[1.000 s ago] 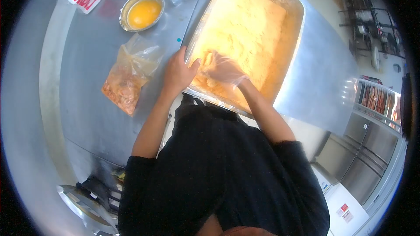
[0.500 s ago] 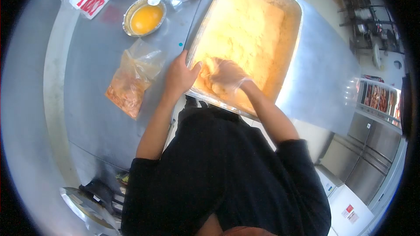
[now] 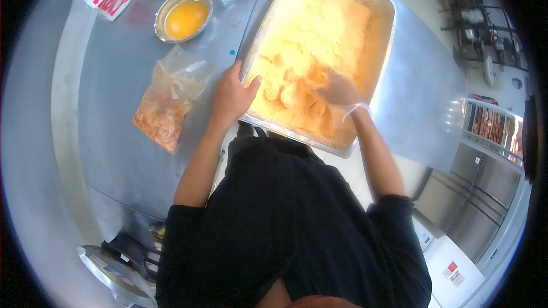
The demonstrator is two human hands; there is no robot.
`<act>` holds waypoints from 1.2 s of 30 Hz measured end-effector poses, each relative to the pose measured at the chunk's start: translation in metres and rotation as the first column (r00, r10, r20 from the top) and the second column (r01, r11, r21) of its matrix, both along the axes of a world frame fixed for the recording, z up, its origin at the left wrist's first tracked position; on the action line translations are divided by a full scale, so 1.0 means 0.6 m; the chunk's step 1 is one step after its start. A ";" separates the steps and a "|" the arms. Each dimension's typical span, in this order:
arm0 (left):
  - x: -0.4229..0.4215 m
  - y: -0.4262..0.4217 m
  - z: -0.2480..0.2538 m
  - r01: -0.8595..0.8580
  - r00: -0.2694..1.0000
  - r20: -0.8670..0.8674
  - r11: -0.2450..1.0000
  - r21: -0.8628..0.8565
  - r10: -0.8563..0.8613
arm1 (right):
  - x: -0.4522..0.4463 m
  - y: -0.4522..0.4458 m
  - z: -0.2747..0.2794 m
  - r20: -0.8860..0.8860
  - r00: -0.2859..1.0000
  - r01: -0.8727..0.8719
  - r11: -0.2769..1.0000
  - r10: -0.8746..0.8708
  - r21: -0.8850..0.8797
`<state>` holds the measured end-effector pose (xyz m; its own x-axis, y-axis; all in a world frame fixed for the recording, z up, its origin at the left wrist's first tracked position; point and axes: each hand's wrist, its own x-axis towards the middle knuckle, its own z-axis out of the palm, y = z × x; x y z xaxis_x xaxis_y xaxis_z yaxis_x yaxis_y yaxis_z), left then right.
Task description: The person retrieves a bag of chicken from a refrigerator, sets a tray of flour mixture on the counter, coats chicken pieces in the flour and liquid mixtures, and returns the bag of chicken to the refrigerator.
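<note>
Your left grip [image 3: 233, 96] is clasping the left rim of the metal tray [image 3: 378, 40], thumb showing over the edge. Your right grip [image 3: 341, 91], in a clear glove [image 3: 357, 108], is hovering at or in the orange powder [image 3: 319, 25], near the tray's right wall; blur is hiding the fingers, can't tell wide or narrow. Tray is sitting on the desk [image 3: 114, 102]. Plastic bag [image 3: 165, 105] is lying left of your left grip, bowl [image 3: 158, 25] sitting beyond it.
</note>
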<state>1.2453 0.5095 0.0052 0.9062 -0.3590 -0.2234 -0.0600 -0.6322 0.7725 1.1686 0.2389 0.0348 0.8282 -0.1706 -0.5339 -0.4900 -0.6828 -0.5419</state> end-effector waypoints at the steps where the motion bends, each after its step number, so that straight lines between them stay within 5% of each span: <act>1: -0.002 0.001 -0.007 -0.007 1.000 0.017 1.000 0.005 0.007 | -0.014 0.006 -0.012 -0.096 0.995 0.050 0.994 -0.040 0.097; 5: -0.002 -0.001 -0.007 -0.018 1.000 0.025 1.000 0.013 0.018 | -0.022 0.077 0.003 -0.242 0.962 0.162 0.976 -0.123 0.147; 8: -0.003 -0.003 -0.005 -0.010 0.999 0.040 0.999 0.035 0.009 | -0.015 0.095 -0.041 0.048 0.993 -0.113 0.974 0.105 0.198; 12: -0.008 -0.006 -0.024 -0.021 0.987 0.162 1.000 0.020 0.018 | 0.014 0.088 -0.121 0.017 0.990 -0.135 0.926 0.138 0.352; 14: -0.006 -0.004 -0.031 -0.019 0.973 0.231 1.000 0.004 0.017 | 0.055 0.107 -0.086 -0.010 0.971 -0.226 0.925 0.240 0.305; 16: -0.006 -0.002 -0.028 -0.018 0.969 0.247 1.000 0.010 0.015 | 0.053 0.111 -0.080 0.038 0.990 -0.141 0.873 0.139 0.467; 19: -0.005 -0.004 -0.024 -0.012 0.973 0.229 1.000 -0.007 0.013 | 0.019 0.116 -0.104 -0.077 0.968 0.200 0.544 -0.240 0.815; 21: -0.002 0.001 -0.018 -0.014 0.988 0.155 1.000 -0.007 0.015 | 0.008 0.110 -0.117 -0.154 0.921 0.272 0.309 -0.357 0.911; 23: -0.001 0.000 -0.004 -0.018 1.000 0.025 1.000 -0.005 0.018 | 0.002 0.074 -0.116 -0.089 0.935 0.189 0.272 -0.343 0.944; 27: -0.001 -0.001 0.006 -0.006 1.000 0.014 1.000 -0.017 0.007 | 0.015 0.022 -0.060 0.167 0.930 0.067 0.597 -0.328 0.799; 30: -0.002 0.000 -0.004 -0.010 0.999 0.036 1.000 -0.020 0.011 | 0.045 0.012 -0.008 0.265 0.907 0.225 0.908 -0.328 0.353; 31: -0.002 0.000 -0.001 -0.008 1.000 0.027 0.999 -0.032 0.008 | 0.064 0.034 0.056 0.174 0.917 0.319 0.922 -0.359 0.220; 36: -0.003 -0.002 -0.005 -0.015 0.999 0.051 1.000 -0.016 0.016 | 0.092 0.026 0.009 0.409 0.895 0.174 0.984 -0.177 0.043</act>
<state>1.2435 0.5080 0.0024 0.9219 -0.3477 -0.1709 -0.0900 -0.6212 0.7784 1.2237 0.2546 0.0400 0.9306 -0.3316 -0.1549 -0.3353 -0.6029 -0.7240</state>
